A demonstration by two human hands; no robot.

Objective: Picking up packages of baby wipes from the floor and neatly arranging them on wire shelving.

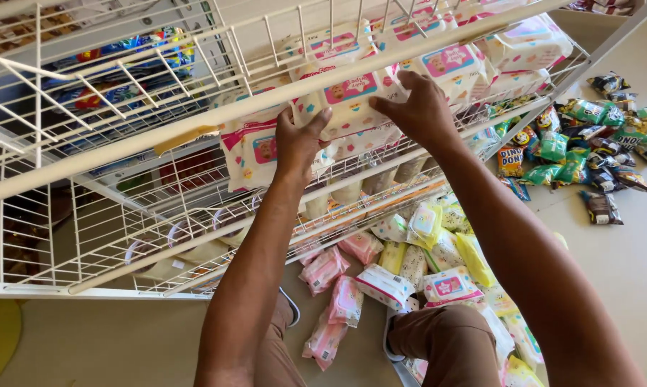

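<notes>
wipes pack: white soft pack with a pink label (346, 100), on the middle tier of the white wire rack (123, 150), behind its front rail, held between both hands.
left hand: (298, 143) reaches up past the rack's front rail, fingers curled narrow on the pack's left end, thumb side hidden.
right hand: (420, 107) comes in over the same rail, fingers spread fairly wide across the pack's right end and top, gripping it.
row on the rack: more white packs with pink labels (452, 64) sit touching one another to the right of the held pack, running toward the rack's far end; another pack (255, 150) sits just left of the left hand.
upper tier: blue and multicoloured packets (123, 64) lie at the rack's left part, above and behind the held pack.
floor under the rack: pile of pink, yellow and white soft packs (409, 265) lies just below the rack's lower tier, around the person's knees.
floor right of the rack: heap of green, dark and orange snack packets (588, 143) lies beside the rack's right leg, well apart from the hands.
</notes>
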